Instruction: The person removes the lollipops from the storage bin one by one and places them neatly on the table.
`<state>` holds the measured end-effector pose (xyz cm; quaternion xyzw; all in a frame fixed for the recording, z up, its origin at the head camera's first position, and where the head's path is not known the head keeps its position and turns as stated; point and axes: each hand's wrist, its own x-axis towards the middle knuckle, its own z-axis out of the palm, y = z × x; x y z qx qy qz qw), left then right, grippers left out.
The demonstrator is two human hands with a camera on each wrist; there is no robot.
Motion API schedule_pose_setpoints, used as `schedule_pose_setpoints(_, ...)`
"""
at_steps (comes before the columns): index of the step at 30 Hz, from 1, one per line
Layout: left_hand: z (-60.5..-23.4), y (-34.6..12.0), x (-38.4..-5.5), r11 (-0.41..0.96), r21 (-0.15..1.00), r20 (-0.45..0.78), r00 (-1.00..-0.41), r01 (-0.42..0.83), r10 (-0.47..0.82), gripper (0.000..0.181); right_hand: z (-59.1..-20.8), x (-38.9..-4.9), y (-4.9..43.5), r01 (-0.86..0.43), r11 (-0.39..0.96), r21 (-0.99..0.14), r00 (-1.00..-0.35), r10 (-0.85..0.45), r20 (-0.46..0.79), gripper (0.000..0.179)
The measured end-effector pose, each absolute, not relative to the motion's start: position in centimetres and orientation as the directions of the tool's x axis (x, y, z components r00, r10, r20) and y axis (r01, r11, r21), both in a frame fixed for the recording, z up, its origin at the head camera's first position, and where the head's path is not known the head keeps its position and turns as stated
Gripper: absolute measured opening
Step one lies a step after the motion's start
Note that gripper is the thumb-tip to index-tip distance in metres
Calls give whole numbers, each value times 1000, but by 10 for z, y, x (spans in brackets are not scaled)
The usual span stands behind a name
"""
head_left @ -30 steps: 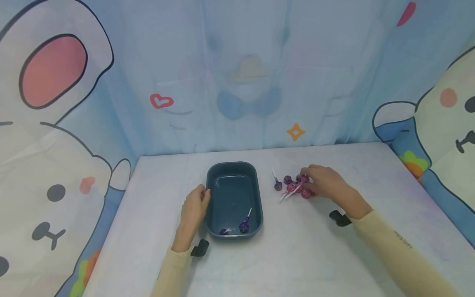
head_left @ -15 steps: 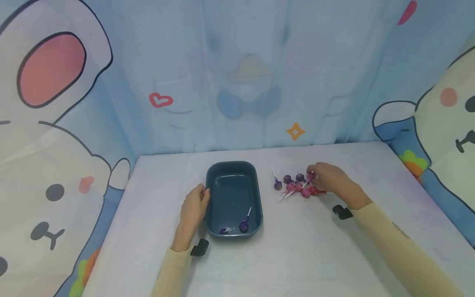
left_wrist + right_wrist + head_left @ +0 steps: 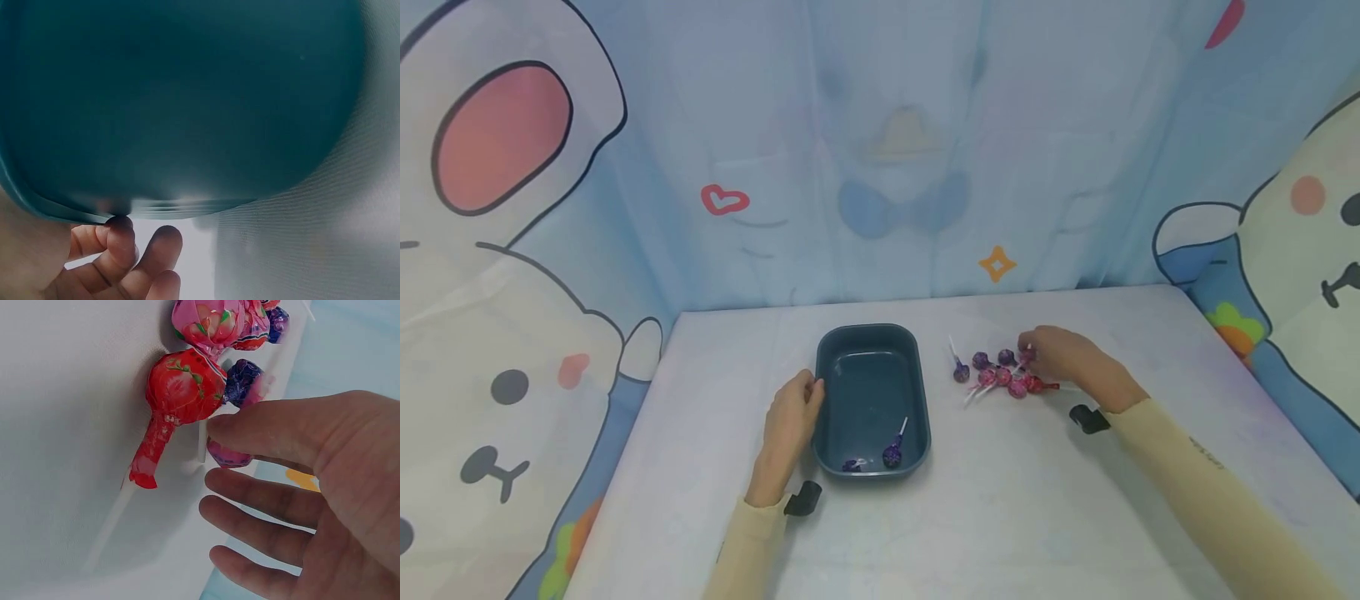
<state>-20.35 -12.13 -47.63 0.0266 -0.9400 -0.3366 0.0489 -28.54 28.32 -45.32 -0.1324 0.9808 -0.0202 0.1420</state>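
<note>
My left hand (image 3: pixel 792 421) is at the left rim of a dark teal rectangular tray (image 3: pixel 868 331), its curled fingers (image 3: pixel 119 240) holding the edge. Inside, near the front, lie a purple lollipop (image 3: pixel 892 455) and another purple wrapped piece (image 3: pixel 852 466). To the tray's right, my right hand (image 3: pixel 1063 354) pinches a pink-and-purple lollipop (image 3: pixel 229 455) between thumb and index finger; the thumb partly hides it. The other fingers are extended loosely. Close by lie a red lollipop (image 3: pixel 185 387), a pink lollipop (image 3: pixel 209 322) and a dark purple lollipop (image 3: pixel 242 381).
A purple lollipop (image 3: pixel 961 373) lies apart at the cluster's left, its stick pointing back. More pink lollipops (image 3: pixel 987 378) crowd beside it. The white tabletop (image 3: pixel 985 525) ends at a blue cartoon-print curtain (image 3: pixel 880 267).
My right hand has shifted slightly right and back with the pink-and-purple lollipop, uncovering the red lollipop. My left hand and the tray have stayed in place.
</note>
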Motion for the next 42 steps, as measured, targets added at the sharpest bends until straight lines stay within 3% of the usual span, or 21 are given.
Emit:
schedule_pose_setpoints(23,-475,-121,-202,780,626,102,-991,-1,-83,25,-457,-289,282,-229,966,-122,-918,-256,-303,33)
schedule_pose_setpoints(35,-474,-120,-203,779,627,95,-992,-6,-84,25,-444,-282,276,-186,973,-138,-917,-222,-331,48)
schedule_pose_setpoints(42,-475,-120,-202,774,633,76,-993,-20,-88,25,-431,-274,267,-255,957,-136,-912,-285,-296,46)
